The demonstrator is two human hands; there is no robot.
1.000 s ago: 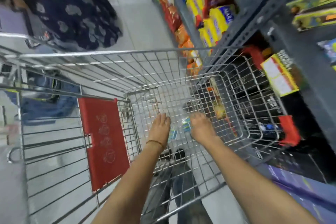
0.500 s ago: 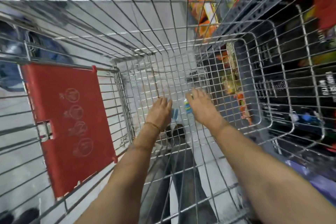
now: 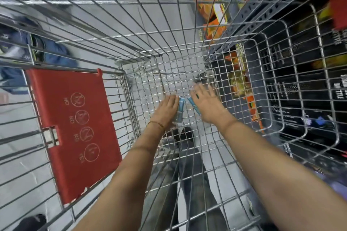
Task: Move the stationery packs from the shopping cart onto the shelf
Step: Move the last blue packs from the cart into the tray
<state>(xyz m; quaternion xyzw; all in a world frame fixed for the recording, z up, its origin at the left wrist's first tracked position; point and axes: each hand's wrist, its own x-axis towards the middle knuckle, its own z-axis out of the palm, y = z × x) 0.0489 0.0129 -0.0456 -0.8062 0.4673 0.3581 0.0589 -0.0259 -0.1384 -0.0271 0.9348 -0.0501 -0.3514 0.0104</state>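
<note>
I look down into a wire shopping cart (image 3: 142, 30). Both my hands reach to its floor. My left hand (image 3: 166, 111) lies palm down, its fingers closed around a blue stationery pack (image 3: 180, 110) that shows at its thumb side. My right hand (image 3: 207, 107) has its fingers spread and blurred over a second blue pack (image 3: 193, 106), which pokes out at its left edge. Whether this hand grips the pack is unclear. The grey metal shelf (image 3: 262, 3) stands to the right of the cart.
A red plastic seat flap (image 3: 73, 129) hangs on the cart's left side. Orange and yellow snack packets (image 3: 212, 11) fill the shelf at upper right, dark boxes (image 3: 304, 99) the lower levels. A blue bag (image 3: 20, 50) lies on the floor at left. My legs (image 3: 189, 174) show beneath the cart.
The view has tilted down and closer into the cart. Both hands reached a little deeper onto the blue packs, and the right hand's fingers spread.
</note>
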